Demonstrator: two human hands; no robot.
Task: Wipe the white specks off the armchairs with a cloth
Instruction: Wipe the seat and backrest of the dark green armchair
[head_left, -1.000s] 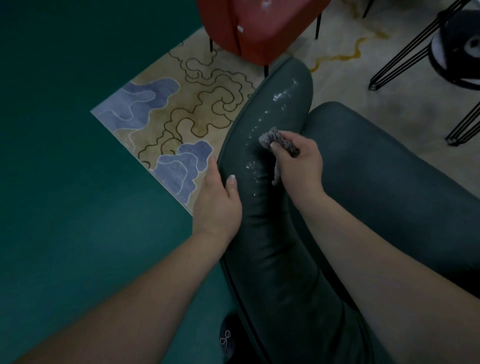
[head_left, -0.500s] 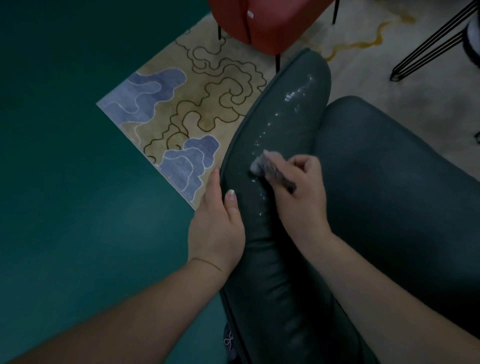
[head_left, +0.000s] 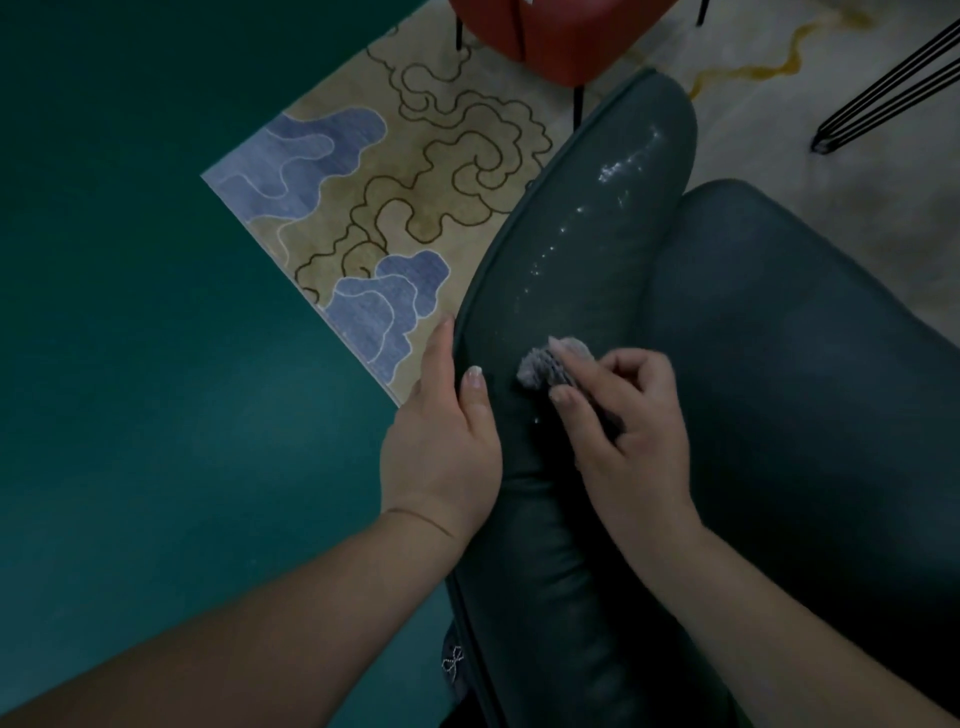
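A dark green leather armchair (head_left: 789, 395) fills the right half of the view, its long padded armrest (head_left: 550, 519) running from the bottom up to the top centre. White specks (head_left: 618, 176) dot the far part of that armrest. My right hand (head_left: 623, 431) grips a small grey cloth (head_left: 545, 364) bunched in its fingers and presses it on the armrest top. My left hand (head_left: 441, 436) rests on the armrest's outer edge, thumb on top, fingers down the side.
A red armchair (head_left: 550, 36) on thin black legs stands at the top centre. A patterned beige and blue rug (head_left: 374, 197) lies under both chairs. Black hairpin legs (head_left: 883, 93) show at the top right. Green floor (head_left: 130, 364) spreads to the left.
My right hand has drawn the cloth down the armrest towards me, from the speckled middle to just beside my left thumb. The left hand kept its hold.
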